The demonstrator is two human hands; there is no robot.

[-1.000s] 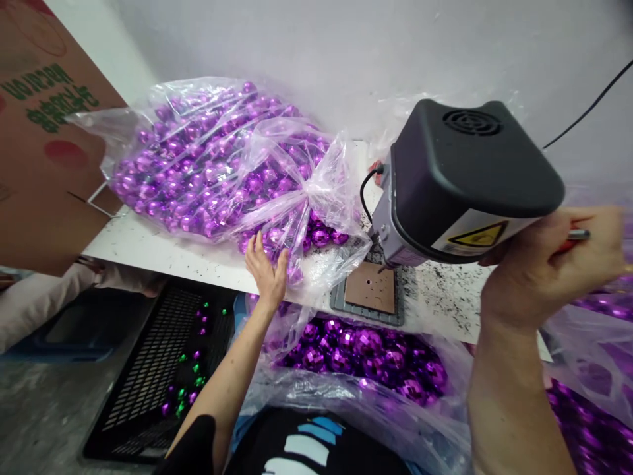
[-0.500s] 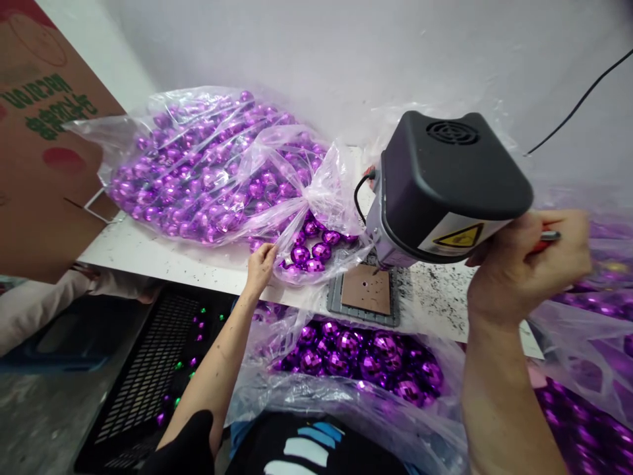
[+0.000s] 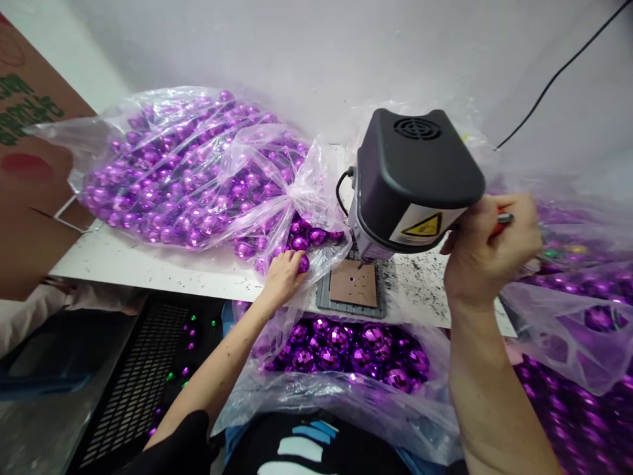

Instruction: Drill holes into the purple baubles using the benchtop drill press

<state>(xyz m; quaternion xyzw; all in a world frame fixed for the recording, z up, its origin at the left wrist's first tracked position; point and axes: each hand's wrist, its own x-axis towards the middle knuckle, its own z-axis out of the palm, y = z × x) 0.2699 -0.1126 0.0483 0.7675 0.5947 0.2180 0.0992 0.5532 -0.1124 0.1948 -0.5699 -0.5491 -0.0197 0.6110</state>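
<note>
My left hand (image 3: 284, 274) is at the mouth of a knotted clear bag (image 3: 301, 191), its fingers curled at a shiny purple mirror ball (image 3: 303, 264). More purple balls lie loose beside it under the plastic. My right hand (image 3: 494, 244) is closed around a red handle (image 3: 499, 227) with a dark end, beside the black machine head (image 3: 420, 178). How the handle joins the machine is hidden. Below the head, a brown square plate (image 3: 353, 282) with a small hole rests on a grey base (image 3: 324, 300).
An open plastic bag of larger purple balls (image 3: 341, 349) lies at my lap. More bagged balls (image 3: 583, 396) are at the right. Dark specks cover the white table (image 3: 420, 290). A black crate (image 3: 128, 382), a cardboard box (image 3: 39, 191) and another person's sleeve (image 3: 24, 316) are at the left.
My left hand has moved from the bag's plastic edge right onto the loose purple balls. My right hand stays on the red handle. The whole view has shifted slightly.
</note>
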